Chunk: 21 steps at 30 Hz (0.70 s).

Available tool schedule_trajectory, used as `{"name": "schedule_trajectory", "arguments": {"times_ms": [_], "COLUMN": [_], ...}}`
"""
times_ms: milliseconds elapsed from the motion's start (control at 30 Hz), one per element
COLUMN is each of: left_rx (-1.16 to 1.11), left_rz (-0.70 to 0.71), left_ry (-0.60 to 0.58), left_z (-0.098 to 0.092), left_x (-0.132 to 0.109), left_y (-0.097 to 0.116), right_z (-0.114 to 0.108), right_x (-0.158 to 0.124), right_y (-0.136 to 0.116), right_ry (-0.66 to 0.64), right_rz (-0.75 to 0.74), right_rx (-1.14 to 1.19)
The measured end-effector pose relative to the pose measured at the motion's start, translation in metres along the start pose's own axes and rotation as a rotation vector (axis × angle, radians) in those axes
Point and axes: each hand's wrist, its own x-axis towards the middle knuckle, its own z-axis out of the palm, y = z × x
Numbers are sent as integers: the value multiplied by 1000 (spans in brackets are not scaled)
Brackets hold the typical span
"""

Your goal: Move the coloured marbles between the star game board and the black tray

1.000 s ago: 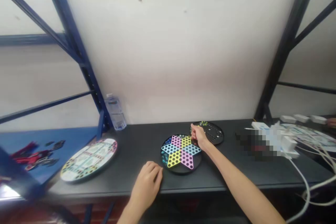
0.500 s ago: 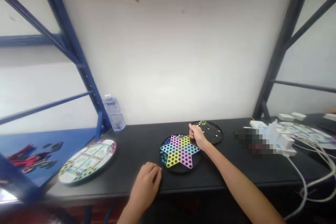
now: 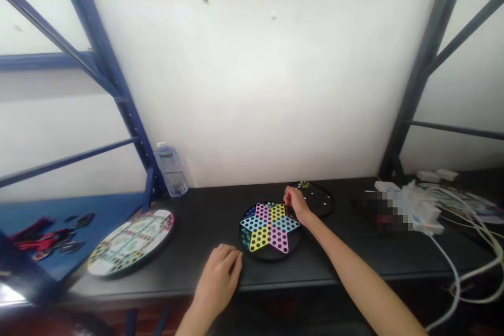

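A round black Chinese checkers board (image 3: 258, 255) with a pink, yellow and blue star of dark holes lies on the black table. Dark blue and teal marbles sit in its left-hand compartments. My right hand (image 3: 295, 203) is over the board's upper right rim, fingers curled together in a pinch; whatever they hold is hidden. Just behind that hand is a round black tray (image 3: 321, 200) with yellow-green and a few pale pieces on it. Lying palm down at the table's front edge, left of the board, my left hand (image 3: 220, 273) is loosely bent and holds nothing visible.
Another round game board (image 3: 132, 241) lies to the left. A clear plastic bottle (image 3: 171, 172) stands by the blue frame post (image 3: 114, 84). White adapters (image 3: 427, 210) and cables (image 3: 452, 268) lie at right. Red and black items (image 3: 43, 239) rest on the blue surface.
The picture has become brighter on the wall. Both hands stay almost where they were; the right fingers are curled slightly tighter.
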Motion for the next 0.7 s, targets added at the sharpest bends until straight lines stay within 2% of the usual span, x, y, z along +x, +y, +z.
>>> {"name": "schedule_trajectory", "arguments": {"times_ms": [267, 533, 700], "left_rx": [10, 1, 11], "left_rz": [-6, -5, -23], "left_ry": [-9, -14, -51], "left_z": [1, 0, -1], "left_x": [0, 1, 1], "left_y": [-1, 0, 0], "right_z": [-2, -3, -6], "right_x": [-3, -10, -7], "right_y": [-5, -8, -9], "right_ry": [21, 140, 86], "right_rz": [-18, -37, -62], "right_rx": [-107, -291, -322]}}
